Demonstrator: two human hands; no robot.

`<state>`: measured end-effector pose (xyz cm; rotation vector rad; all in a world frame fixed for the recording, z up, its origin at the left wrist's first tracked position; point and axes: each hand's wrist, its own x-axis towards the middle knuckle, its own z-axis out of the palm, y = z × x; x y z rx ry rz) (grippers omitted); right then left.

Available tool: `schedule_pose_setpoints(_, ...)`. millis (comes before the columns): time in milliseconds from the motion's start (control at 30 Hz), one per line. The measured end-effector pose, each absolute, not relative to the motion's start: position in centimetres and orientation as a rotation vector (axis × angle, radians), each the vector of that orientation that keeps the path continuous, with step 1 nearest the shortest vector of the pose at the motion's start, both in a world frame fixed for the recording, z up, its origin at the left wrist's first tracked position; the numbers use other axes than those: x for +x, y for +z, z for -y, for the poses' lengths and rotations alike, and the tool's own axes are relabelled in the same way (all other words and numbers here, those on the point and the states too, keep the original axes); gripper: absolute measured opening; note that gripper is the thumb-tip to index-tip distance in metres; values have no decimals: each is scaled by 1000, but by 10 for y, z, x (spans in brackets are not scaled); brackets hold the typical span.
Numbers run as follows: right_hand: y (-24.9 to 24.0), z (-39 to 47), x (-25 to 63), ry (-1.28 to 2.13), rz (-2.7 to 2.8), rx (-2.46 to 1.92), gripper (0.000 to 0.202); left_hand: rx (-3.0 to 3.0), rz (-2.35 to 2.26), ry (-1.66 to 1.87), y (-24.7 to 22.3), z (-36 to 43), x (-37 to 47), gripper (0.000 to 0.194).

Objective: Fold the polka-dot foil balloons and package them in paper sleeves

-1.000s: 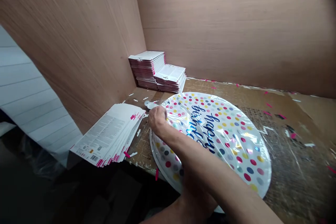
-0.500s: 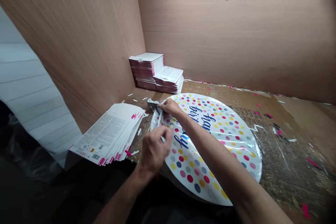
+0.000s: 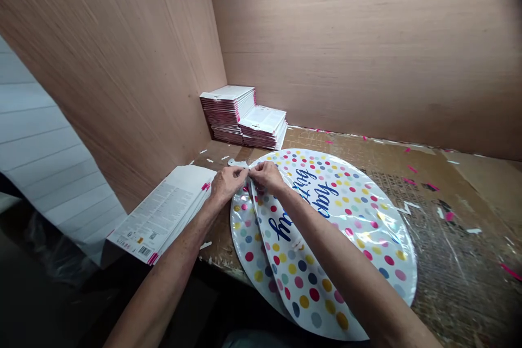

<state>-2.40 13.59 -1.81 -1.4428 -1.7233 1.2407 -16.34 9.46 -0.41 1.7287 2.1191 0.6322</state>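
A round foil balloon (image 3: pixel 314 288), white with coloured dots and blue lettering, lies flat on the cardboard-covered surface. Its left part is folded, with a second dotted layer showing beneath. At its upper left edge, my left hand (image 3: pixel 229 182) and my right hand (image 3: pixel 267 175) meet, fingertips pinched together on the balloon's edge near its tail. A pale tab (image 3: pixel 237 163) sticks out just behind the fingertips. Both hands are closed; whatever small part lies between the fingertips is mostly hidden.
Fanned printed cards (image 3: pixel 163 209) lie at the left. Two stacks of folded white cards (image 3: pixel 228 114) (image 3: pixel 264 119) stand in the back corner against the wooden panels (image 3: pixel 359 49). Pink and white scraps litter the cardboard (image 3: pixel 440 261) on the right.
My left hand has moved up and away from me to meet my right hand at the balloon's edge. The balloon's left side now shows a folded-over layer.
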Motion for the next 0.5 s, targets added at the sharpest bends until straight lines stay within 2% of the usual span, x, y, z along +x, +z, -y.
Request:
schedule_pose_setpoints(167,-21,-134,-29,1201,1741,-1481,22,1671,-2218,670,-8,-97,-156,30)
schedule_pose_setpoints(267,-24,-132,-31,1190,1751,-1501,21,1771,-2102,738,-11,-95,-154,36)
schedule_pose_setpoints(500,-28,-130,-31,1111,1778,-1519,13,1858,-1973,490,-3,-96,-165,31)
